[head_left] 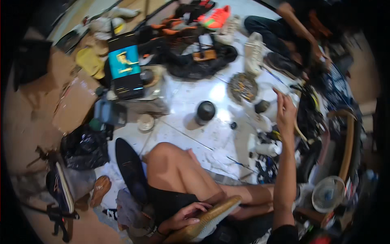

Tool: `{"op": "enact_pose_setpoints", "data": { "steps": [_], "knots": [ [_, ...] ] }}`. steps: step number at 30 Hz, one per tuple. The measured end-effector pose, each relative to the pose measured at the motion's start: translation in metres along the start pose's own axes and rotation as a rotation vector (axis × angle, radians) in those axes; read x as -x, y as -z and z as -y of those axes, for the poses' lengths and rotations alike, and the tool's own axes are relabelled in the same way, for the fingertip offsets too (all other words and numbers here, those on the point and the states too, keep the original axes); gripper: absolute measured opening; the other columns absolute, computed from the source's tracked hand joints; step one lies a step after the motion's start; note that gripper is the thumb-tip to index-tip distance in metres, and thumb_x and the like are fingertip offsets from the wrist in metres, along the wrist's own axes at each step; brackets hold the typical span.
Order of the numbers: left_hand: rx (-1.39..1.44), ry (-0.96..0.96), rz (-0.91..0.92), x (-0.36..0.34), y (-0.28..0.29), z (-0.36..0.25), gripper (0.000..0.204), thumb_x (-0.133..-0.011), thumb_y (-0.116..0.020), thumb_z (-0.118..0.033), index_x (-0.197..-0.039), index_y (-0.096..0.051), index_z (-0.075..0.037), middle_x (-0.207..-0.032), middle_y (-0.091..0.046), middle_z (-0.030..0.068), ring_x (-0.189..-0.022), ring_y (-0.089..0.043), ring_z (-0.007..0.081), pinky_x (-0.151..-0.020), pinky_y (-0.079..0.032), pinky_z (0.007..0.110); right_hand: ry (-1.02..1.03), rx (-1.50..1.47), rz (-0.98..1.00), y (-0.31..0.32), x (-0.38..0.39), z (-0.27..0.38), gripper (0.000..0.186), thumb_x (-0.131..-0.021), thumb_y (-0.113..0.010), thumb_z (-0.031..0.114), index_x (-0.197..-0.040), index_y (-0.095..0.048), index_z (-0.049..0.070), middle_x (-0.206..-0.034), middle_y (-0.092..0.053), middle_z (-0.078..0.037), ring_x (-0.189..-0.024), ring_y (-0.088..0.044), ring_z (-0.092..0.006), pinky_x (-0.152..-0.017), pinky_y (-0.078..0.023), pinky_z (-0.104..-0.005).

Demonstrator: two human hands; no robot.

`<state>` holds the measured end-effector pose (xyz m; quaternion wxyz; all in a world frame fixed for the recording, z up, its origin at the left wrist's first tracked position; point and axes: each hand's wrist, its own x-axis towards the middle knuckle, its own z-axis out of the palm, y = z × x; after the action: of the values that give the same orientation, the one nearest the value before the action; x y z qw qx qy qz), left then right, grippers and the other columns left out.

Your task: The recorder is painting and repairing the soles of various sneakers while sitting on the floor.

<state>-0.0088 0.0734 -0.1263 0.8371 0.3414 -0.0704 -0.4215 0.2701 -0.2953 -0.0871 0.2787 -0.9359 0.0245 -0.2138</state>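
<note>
tan-soled shoe [225,206] tilted across the person's lap, its pale side edge facing the lower right. the left hand [190,215] is half closed on it, fingers bent over the sole, holding it by the middle. beside the left knee stands a dark, sole-shaped piece [129,166]. the right hand [286,106] is raised at the end of an outstretched arm, well apart from the shoe, index finger extended and the others partly curled; whether it grips anything i cannot tell. beyond the knees a black bottle [205,112] stands on white tiles [183,97]. farther off sit a round dish [230,88] of small yellowish bits, a whitish shoe [254,51] and, near the top, a bright orange shoe [217,18]
</note>
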Motion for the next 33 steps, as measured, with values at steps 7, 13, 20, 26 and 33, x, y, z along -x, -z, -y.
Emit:
{"op": "enact_pose_setpoints", "data": {
  "steps": [7,13,20,26,33],
  "knots": [
    [-0.024,0.104,-0.116,0.003,-0.019,-0.007,0.054,-0.089,-0.059,-0.010,-0.137,-0.037,-0.001,-0.146,-0.038,0.0183,-0.140,-0.032,0.0264,-0.117,-0.022,0.040,-0.259,-0.791,-0.146,0.077,0.020,0.034,0.046,-0.106,-0.041,0.039,-0.098,-0.062,-0.002,-0.079,-0.068,-0.010,-0.055,-0.046,-0.0068,-0.046,-0.036,-0.0203],
    [-0.227,0.168,-0.093,0.010,-0.035,-0.007,0.058,-0.093,-0.057,-0.014,-0.143,-0.032,0.003,-0.144,-0.039,0.0167,-0.140,-0.032,0.0244,-0.116,-0.022,0.037,-0.303,-1.142,-0.231,0.124,0.063,0.077,0.042,-0.104,-0.045,0.038,-0.098,-0.060,-0.001,-0.079,-0.068,-0.015,-0.055,-0.052,-0.0096,-0.046,-0.041,-0.0223],
    [-0.243,0.245,-0.135,0.008,-0.052,0.004,0.055,-0.098,-0.053,-0.021,-0.144,-0.035,0.002,-0.139,-0.045,0.0114,-0.131,-0.040,0.0191,-0.110,-0.031,0.033,-0.149,-1.255,-0.197,0.156,0.131,0.108,0.017,-0.100,-0.058,0.019,-0.100,-0.057,0.002,-0.078,-0.065,-0.009,-0.054,-0.052,-0.0103,-0.048,-0.041,-0.0240],
    [-0.512,0.151,-0.220,0.017,-0.058,0.006,0.043,-0.098,-0.059,-0.021,-0.133,-0.052,0.003,-0.114,-0.065,0.0057,-0.102,-0.058,0.0098,-0.090,-0.046,0.025,-0.145,-1.181,-0.128,0.169,0.230,0.112,0.013,-0.099,-0.058,0.011,-0.100,-0.057,-0.002,-0.080,-0.068,-0.013,-0.063,-0.061,-0.0115,-0.052,-0.046,-0.0230],
    [-0.677,0.064,-0.326,0.005,-0.084,0.009,0.032,-0.099,-0.055,-0.014,-0.125,-0.060,0.004,-0.111,-0.068,0.0082,-0.098,-0.061,0.0087,-0.084,-0.049,0.024,-0.386,-1.201,0.120,0.136,0.329,0.118,0.013,-0.095,-0.063,0.005,-0.102,-0.060,-0.005,-0.091,-0.064,-0.008,-0.072,-0.063,-0.0112,-0.062,-0.049,-0.0219]
  ]
}}
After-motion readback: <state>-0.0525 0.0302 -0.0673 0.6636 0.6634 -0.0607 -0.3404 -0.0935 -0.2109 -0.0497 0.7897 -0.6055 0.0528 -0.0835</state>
